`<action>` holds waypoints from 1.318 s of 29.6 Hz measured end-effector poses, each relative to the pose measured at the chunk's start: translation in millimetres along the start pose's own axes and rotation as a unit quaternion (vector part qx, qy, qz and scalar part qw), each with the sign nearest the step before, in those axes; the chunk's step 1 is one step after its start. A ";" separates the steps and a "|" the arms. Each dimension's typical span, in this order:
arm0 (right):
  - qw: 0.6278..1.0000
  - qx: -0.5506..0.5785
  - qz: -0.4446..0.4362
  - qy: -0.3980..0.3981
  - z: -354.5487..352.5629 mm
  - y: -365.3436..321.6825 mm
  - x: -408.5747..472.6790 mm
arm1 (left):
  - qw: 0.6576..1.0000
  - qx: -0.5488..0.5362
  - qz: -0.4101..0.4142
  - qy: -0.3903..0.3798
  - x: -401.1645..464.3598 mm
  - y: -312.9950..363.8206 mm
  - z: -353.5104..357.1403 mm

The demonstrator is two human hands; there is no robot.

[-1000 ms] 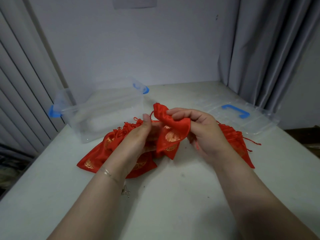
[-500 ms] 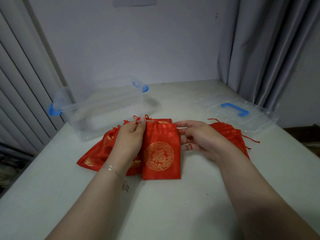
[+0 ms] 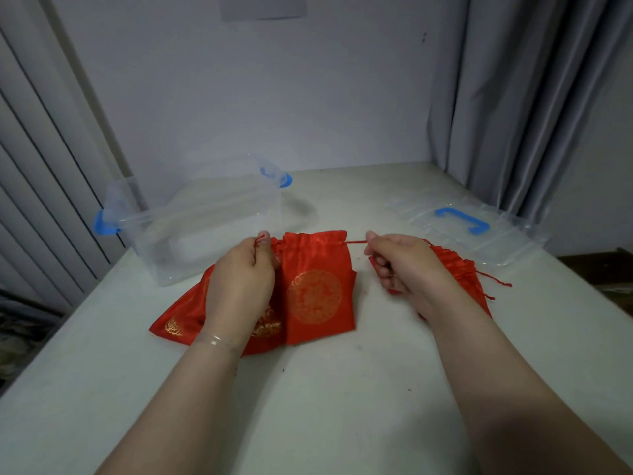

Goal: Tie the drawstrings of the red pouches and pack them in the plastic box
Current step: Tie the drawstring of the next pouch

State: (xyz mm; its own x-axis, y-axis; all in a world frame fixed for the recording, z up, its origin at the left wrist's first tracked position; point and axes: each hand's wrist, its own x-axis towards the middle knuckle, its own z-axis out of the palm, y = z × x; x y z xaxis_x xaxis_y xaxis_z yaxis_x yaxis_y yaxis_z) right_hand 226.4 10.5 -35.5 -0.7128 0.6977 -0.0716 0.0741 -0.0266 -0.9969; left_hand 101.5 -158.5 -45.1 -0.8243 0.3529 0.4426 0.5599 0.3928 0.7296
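Both hands are pulling now: left hand (image 3: 245, 279) pinching the drawstring (image 3: 356, 241) at one side of the pouch (image 3: 317, 286), right hand (image 3: 400, 265) pinching the other end, cord taut. A moment ago the pouch was lying flat and open-topped on the desk (image 3: 325, 399); now its neck is gathering, so knotting is coming next. Behind left, the plastic box (image 3: 205, 221) is sitting open, nothing blocking it. Its lid (image 3: 479, 231) is lying right. More pouches (image 3: 181, 317) are waiting underneath.
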 end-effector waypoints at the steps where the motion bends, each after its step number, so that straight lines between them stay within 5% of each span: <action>1: 0.998 0.063 0.019 0.015 -0.8 -1.6 1.1 | 0.999 -0.031 -0.008 -0.007 0.5 -0.4 0.1; 6: 0.908 0.405 0.088 0.064 -6.6 -0.5 6.9 | 0.928 -0.343 -0.106 -0.099 2.8 11.3 5.4; 15: 0.819 0.554 0.133 0.074 -5.3 9.6 12.5 | 0.792 -0.585 -0.161 -0.071 -4.6 20.5 4.6; 17: 0.827 0.551 0.105 0.049 -2.1 7.6 10.0 | 0.747 -0.629 -0.193 -0.096 -6.3 23.9 3.7; 20: 0.921 0.389 0.010 0.015 2.8 3.3 4.4 | 0.717 -0.652 -0.223 -0.100 -5.4 25.6 1.6; 22: 0.978 0.196 -0.066 0.018 12.1 1.5 -3.5 | 0.719 -0.651 -0.226 -0.091 -4.1 24.1 0.5; 25: 0.989 0.004 -0.149 -0.021 26.6 -0.9 -17.9 | 0.744 -0.630 -0.205 -0.087 -4.2 22.9 0.4; 32: 0.982 -0.108 -0.136 -0.074 27.7 7.2 -14.6 | 0.844 -0.517 -0.094 -0.110 -13.8 29.2 4.6; 36: 0.979 -0.143 -0.127 -0.075 25.0 7.7 -13.0 | 0.937 -0.311 0.034 -0.153 -18.1 26.4 3.9; 39: 0.972 -0.181 -0.139 -0.047 25.2 8.3 -12.3 | 0.968 -0.155 0.091 -0.174 -17.2 25.5 5.4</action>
State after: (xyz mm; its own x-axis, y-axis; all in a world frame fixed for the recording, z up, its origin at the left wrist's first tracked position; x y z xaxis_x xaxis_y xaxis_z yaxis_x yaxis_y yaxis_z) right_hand 218.1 -16.3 -43.7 -0.7996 0.5729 0.1803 0.0971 0.4196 -0.9025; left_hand 130.4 -149.9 -37.0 -0.6055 0.6789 0.4154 0.5965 0.0415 0.8016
